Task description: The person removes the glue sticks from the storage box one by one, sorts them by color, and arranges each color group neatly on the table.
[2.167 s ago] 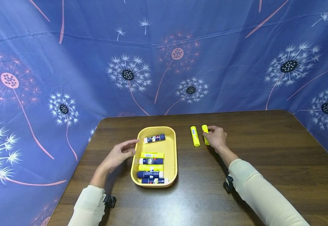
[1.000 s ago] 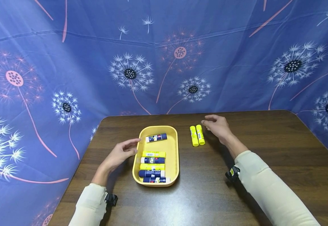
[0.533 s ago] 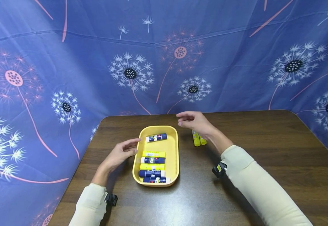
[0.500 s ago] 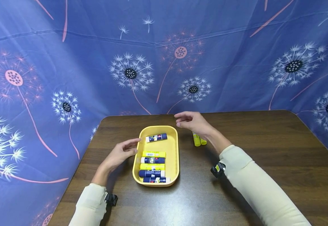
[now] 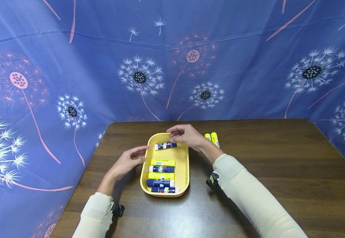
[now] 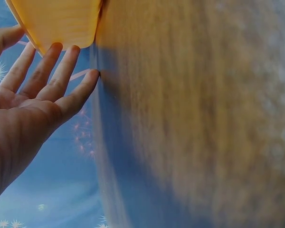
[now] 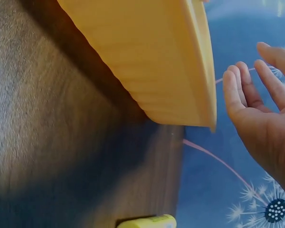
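A yellow tray (image 5: 182, 168) holds blue and yellow glue sticks. One blue glue stick (image 5: 163, 146) lies apart near the tray's far end; several others, including a yellow glue stick (image 5: 163, 163), lie in a row toward the near end. My left hand (image 5: 128, 162) is at the tray's left rim, fingers extended against its side, as the left wrist view also shows. Over the tray's far right corner, my right hand (image 5: 188, 136) hovers with loosely bent fingers, nothing between them; its fingertips overlap the lone blue stick's upper edge in the head view.
Two yellow glue sticks (image 5: 215, 139) lie side by side right of the tray, partly hidden behind my right forearm. Behind the brown wooden table (image 5: 267, 158) hangs a blue cloth (image 5: 237, 66) with dandelion prints.
My right hand placed a yellow glue stick beside the other one and let go. It then travelled left, over the tray's far end. My left hand stayed at the rim.
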The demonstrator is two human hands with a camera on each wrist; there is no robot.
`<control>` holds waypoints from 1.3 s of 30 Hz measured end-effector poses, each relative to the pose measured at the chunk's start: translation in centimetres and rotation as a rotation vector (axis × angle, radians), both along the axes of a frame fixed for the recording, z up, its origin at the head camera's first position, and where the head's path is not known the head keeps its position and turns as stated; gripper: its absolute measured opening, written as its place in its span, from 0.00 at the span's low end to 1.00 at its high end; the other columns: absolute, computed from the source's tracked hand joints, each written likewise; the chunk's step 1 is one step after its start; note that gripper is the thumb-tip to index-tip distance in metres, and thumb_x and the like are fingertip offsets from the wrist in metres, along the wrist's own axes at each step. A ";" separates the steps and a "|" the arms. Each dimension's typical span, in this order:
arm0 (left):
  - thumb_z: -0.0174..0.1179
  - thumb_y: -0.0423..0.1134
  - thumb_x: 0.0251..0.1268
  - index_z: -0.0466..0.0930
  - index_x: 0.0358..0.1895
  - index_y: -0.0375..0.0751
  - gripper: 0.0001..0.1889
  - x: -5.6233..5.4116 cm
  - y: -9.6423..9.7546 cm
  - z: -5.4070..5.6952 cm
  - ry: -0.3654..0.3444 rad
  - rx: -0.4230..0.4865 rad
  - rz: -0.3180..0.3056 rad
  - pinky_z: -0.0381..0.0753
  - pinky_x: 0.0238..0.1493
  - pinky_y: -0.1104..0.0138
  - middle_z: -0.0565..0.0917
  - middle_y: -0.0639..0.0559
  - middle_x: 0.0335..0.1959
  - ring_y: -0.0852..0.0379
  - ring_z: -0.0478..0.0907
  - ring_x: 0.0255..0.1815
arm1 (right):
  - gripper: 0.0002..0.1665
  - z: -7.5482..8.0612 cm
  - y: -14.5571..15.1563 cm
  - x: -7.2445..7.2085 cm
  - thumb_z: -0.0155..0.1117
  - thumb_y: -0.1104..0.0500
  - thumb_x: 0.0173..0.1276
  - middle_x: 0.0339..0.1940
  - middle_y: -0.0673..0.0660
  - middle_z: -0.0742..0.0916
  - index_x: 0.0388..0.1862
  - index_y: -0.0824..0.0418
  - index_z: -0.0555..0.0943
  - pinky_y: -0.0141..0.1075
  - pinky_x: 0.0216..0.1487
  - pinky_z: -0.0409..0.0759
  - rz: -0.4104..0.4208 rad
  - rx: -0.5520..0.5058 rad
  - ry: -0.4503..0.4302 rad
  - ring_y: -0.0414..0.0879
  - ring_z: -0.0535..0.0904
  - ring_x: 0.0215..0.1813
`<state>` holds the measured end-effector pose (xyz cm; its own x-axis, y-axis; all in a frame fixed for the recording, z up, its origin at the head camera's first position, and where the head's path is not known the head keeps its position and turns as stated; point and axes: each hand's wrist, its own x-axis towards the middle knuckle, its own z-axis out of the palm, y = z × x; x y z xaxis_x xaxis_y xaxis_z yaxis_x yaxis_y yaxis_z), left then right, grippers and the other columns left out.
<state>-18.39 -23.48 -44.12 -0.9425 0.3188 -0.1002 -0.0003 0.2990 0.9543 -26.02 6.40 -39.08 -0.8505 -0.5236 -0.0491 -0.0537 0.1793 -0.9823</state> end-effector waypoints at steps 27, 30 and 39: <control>0.61 0.35 0.75 0.70 0.75 0.40 0.27 0.3 0.0 -0.6 -0.004 -0.031 -0.002 0.81 0.67 0.58 0.75 0.34 0.72 0.38 0.76 0.70 | 0.24 -2.4 -4.5 0.5 0.71 0.72 0.59 0.53 0.64 0.88 0.57 0.67 0.85 0.39 0.59 0.83 -0.138 0.277 0.086 0.50 0.83 0.52; 0.62 0.35 0.75 0.71 0.75 0.40 0.28 0.2 0.0 -0.5 0.000 -0.026 0.000 0.81 0.66 0.60 0.76 0.34 0.72 0.39 0.77 0.70 | 0.24 -2.3 -4.7 0.5 0.72 0.71 0.57 0.51 0.63 0.89 0.55 0.66 0.86 0.36 0.55 0.82 -0.144 0.328 0.107 0.47 0.83 0.49; 0.61 0.33 0.75 0.70 0.75 0.39 0.28 0.1 0.0 -0.3 0.010 -0.032 0.011 0.82 0.63 0.66 0.76 0.33 0.71 0.38 0.76 0.70 | 0.23 -1.8 -4.8 -0.2 0.74 0.70 0.56 0.46 0.59 0.89 0.53 0.64 0.88 0.32 0.49 0.81 -0.096 0.425 0.117 0.45 0.82 0.47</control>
<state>-18.32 -23.51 -44.38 -0.9469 0.3056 -0.1004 0.0061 0.3293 0.9442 -26.25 1.57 -40.91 -0.9070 -0.3959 -0.1433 -0.1234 0.5754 -0.8085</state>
